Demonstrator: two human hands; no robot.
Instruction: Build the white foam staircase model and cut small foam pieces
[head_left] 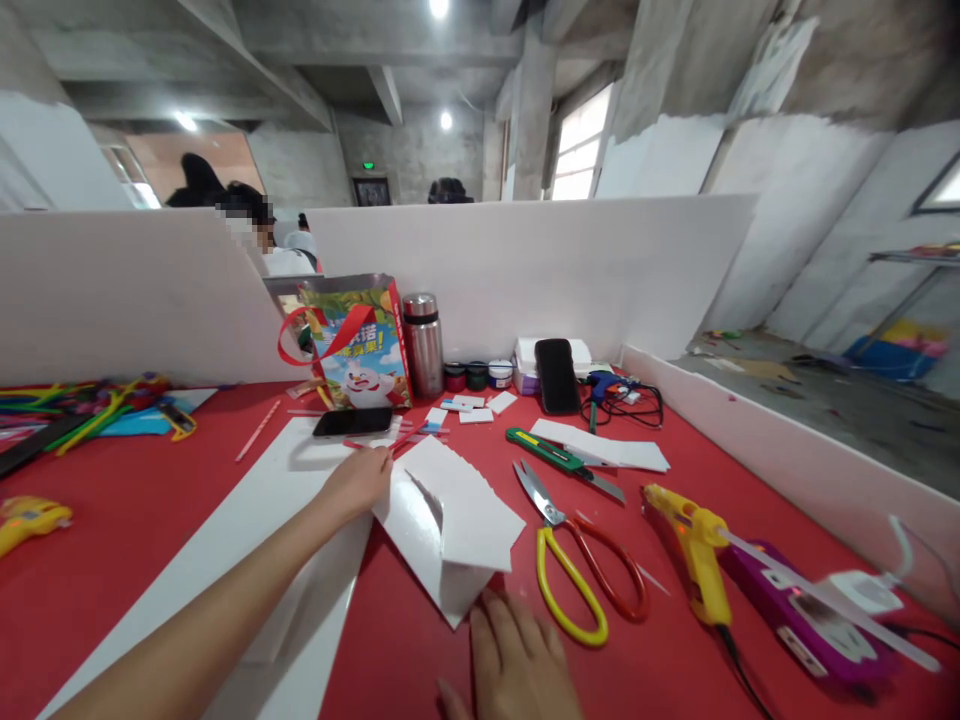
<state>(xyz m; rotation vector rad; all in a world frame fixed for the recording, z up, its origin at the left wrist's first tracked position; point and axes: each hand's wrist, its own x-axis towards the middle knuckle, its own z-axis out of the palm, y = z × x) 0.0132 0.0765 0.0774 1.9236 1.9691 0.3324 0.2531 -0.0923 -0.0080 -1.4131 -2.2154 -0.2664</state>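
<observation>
My left hand (364, 480) is closed at the far left edge of the folded white paper piece (480, 515). A thin red stick (411, 437) sticks out from its fingertips and seems to be gripped there. The white piece has a curved gap in its upper layer and stands partly raised off the red table. My right hand (521, 650) lies palm down with fingers stretched out, its fingertips by the piece's near corner. To the right are scissors (553, 515) with one yellow and one red handle, and a green utility knife (551, 452) with its blade out.
A white sheet (217, 560) lies under my left forearm, with a black phone (352, 422) at its far end. Yellow glue gun (694, 550) and purple power strip (810, 620) are at right. Behind stand a gift bag (367, 345), steel flask (425, 350) and white partition (525, 270).
</observation>
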